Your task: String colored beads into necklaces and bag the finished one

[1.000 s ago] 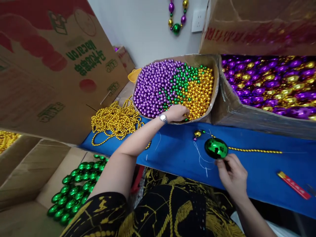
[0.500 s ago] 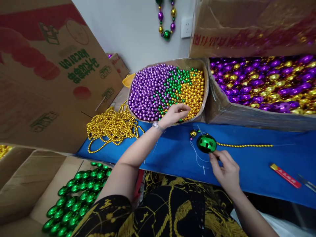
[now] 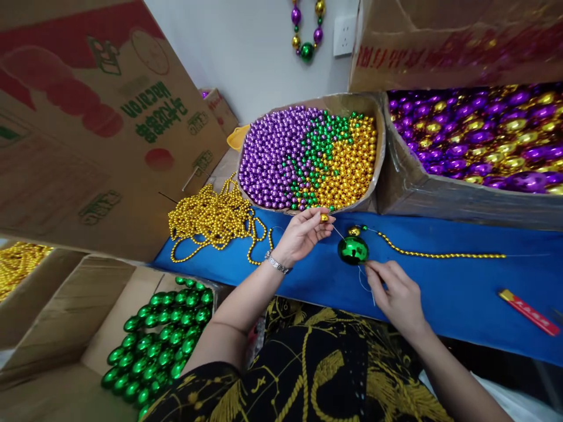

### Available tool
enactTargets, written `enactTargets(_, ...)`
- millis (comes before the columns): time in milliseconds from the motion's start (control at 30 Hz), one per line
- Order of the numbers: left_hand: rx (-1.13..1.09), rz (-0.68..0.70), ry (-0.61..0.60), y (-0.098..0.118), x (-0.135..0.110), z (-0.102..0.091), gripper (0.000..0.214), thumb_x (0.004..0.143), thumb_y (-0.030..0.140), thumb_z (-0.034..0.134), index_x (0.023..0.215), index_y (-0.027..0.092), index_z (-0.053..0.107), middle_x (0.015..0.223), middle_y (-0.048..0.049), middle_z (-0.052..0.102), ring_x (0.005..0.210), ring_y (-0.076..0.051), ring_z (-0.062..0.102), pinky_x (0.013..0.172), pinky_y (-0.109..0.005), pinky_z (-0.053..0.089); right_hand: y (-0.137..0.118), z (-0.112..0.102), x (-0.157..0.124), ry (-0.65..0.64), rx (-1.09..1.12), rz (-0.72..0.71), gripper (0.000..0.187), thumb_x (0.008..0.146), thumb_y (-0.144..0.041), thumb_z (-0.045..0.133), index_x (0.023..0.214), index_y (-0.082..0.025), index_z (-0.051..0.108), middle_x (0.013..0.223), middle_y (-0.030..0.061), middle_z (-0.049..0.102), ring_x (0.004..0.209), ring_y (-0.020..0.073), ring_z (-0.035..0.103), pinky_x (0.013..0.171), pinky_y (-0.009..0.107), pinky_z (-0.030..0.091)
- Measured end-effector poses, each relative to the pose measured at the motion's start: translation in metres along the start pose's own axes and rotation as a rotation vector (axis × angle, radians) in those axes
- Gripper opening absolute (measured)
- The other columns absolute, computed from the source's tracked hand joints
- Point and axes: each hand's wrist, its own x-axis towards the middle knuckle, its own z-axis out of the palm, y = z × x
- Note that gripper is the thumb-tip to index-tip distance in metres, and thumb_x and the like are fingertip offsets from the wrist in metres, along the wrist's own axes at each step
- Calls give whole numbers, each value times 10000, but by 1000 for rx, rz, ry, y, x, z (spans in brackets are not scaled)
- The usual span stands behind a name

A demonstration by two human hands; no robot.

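Between the fingertips of my left hand (image 3: 305, 234) is a small gold bead (image 3: 324, 218), just off the front rim of the box of small beads (image 3: 382, 146). My right hand (image 3: 396, 293) is closed at the lower edge of a large shiny green bead (image 3: 353, 250), pinching it or its thread. A thin needle or stiff thread (image 3: 338, 232) runs from the green bead up toward the gold one; whether it enters the hole I cannot tell. Behind the green bead lie a larger gold bead (image 3: 354, 231) and a string of tiny gold beads (image 3: 431, 254) on the blue cloth (image 3: 448, 287).
Gold bead chains (image 3: 211, 217) are heaped at the left. Large green beads (image 3: 162, 334) fill a carton at lower left. A box of purple and gold beads (image 3: 475, 140) stands at right, near a red-and-yellow cutter-like item (image 3: 528, 312). A bead necklace (image 3: 307, 51) hangs on the wall.
My left hand has come out of the bead box toward me with a small gold bead. The green bead, in my right hand, is now tilted with its thread end toward the left hand.
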Motion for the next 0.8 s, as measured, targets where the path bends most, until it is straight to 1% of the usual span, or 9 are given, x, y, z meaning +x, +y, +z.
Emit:
enactTargets(200,42,20,28,-1,-2,0,302,755,332,786,972,154,673,909,-57,722,752,-112,666,747,-269,533,4,0,-2,-35,-24,-25,158,945,-211,544,1037,-203,671,789,19,630,667,112,622,645,238,499)
enactTargets(333,196,138,32,-5,-8,-2,287,732,294,811,949,154,686,907,-52,727,790,-116,670,736,-243,527,4,4,-8,-33,-127,-34,173,947,-226,546,1049,-204,683,771,18,630,642,110,613,641,237,493)
enactTargets(400,310,180,20,-15,-13,-5,291,718,266,825,950,159,686,902,-49,733,831,-125,675,753,-237,524,4,14,-14,-47,-138,-15,182,950,-232,537,1053,-213,685,789,21,651,657,113,626,661,236,503)
enactTargets(500,455,123,11,-39,-21,-13,246,751,295,800,921,151,696,906,-63,744,822,-137,677,758,-254,526,10,35,-27,-89,-39,64,165,959,-233,510,1020,-206,661,845,33,698,732,132,675,687,236,530)
enactTargets(567,560,127,43,-50,-26,-17,201,802,327,749,869,142,708,923,-82,750,819,-150,683,763,-275,533,17,42,-34,-127,15,123,156,958,-236,500,1025,-195,635,867,41,722,751,148,696,664,244,543)
enactTargets(600,621,168,59,-53,-29,-17,186,825,326,723,852,142,712,938,-90,751,841,-160,689,780,-287,537,20,42,-35,-150,24,148,165,956,-238,497,1048,-191,626,888,47,731,754,154,703,655,251,548)
enactTargets(667,760,311,51,-48,-32,-11,142,855,291,689,850,152,715,959,-91,752,893,-173,697,820,-304,543,22,36,-30,-189,25,192,207,959,-247,492,1118,-191,612,951,58,737,767,159,711,667,263,560)
enactTargets(733,901,476,-28,-34,-33,3,89,871,241,666,886,168,716,970,-81,753,918,-166,698,842,-307,549,18,25,-16,-194,37,214,269,970,-269,488,1209,-203,591,1038,70,727,794,156,711,720,274,571)
enactTargets(800,986,614,-137,-18,-33,20,79,880,199,650,926,177,710,971,-69,753,914,-149,699,837,-299,559,9,16,3,-179,97,172,331,976,-292,489,1289,-208,557,1126,90,703,879,161,708,803,292,572)
